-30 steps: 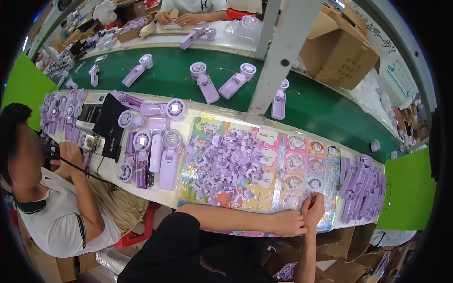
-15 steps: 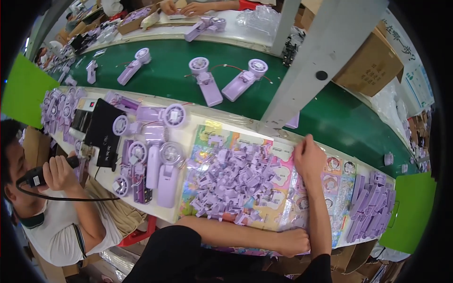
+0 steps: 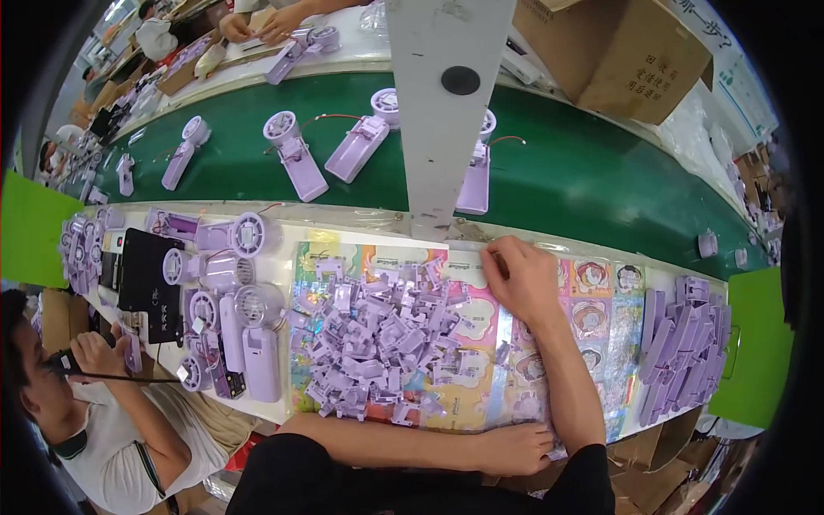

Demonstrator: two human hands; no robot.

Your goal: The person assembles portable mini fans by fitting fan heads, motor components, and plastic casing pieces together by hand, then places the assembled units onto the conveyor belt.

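Along the near edge of the table (image 3: 343, 236), the left hand (image 3: 518, 449) lies loosely curled; whether it holds anything I cannot tell. Farther off, the right hand (image 3: 524, 279) is half-curled, its grasp hidden, purple plastic parts (image 3: 386, 335) heaped to its left, a green conveyor (image 3: 584, 189) beyond.

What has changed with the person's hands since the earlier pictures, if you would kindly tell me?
The right hand has moved from beside the left hand across the bench to its far edge, near the grey post. No grasp or release is clear. The left hand stays at the near edge; the heap of small purple plastic parts and the pile of long purple pieces look unchanged.
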